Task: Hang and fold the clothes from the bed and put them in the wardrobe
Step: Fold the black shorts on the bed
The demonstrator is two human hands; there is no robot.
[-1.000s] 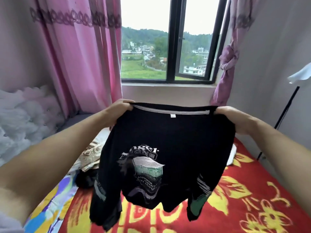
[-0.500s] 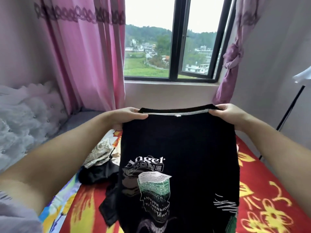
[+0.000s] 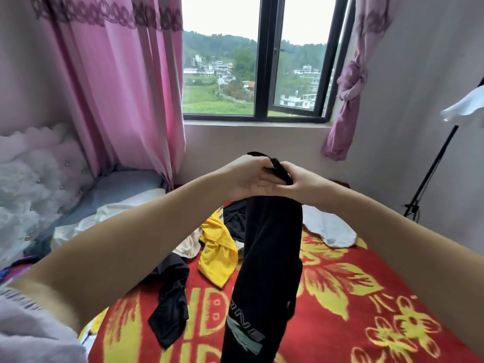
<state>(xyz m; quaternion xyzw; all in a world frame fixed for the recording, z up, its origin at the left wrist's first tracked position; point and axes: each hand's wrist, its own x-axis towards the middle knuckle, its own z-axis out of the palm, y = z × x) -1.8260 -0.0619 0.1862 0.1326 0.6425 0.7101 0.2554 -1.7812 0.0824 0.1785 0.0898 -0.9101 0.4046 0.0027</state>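
A black printed T-shirt [image 3: 267,258] hangs folded lengthwise in front of me, over the bed [image 3: 366,297] with its red and yellow flowered blanket. My left hand [image 3: 248,176] and my right hand [image 3: 303,183] meet at its top and both grip the bunched shoulder edge. A strip of the print shows near the shirt's lower end. More clothes lie on the bed behind it: a yellow garment [image 3: 217,255], a black garment [image 3: 170,310], a beige piece [image 3: 187,244] and a white garment [image 3: 327,229].
A tufted white headboard [image 3: 31,179] stands at the left, with pink curtains [image 3: 104,82] beside the window [image 3: 262,61]. A black stand [image 3: 429,174] leans by the right wall. A grey pillow [image 3: 123,184] lies at the bed's head.
My hands have come together from shoulder-width apart, folding the spread T-shirt in half lengthwise. It now hangs as a narrow strip.
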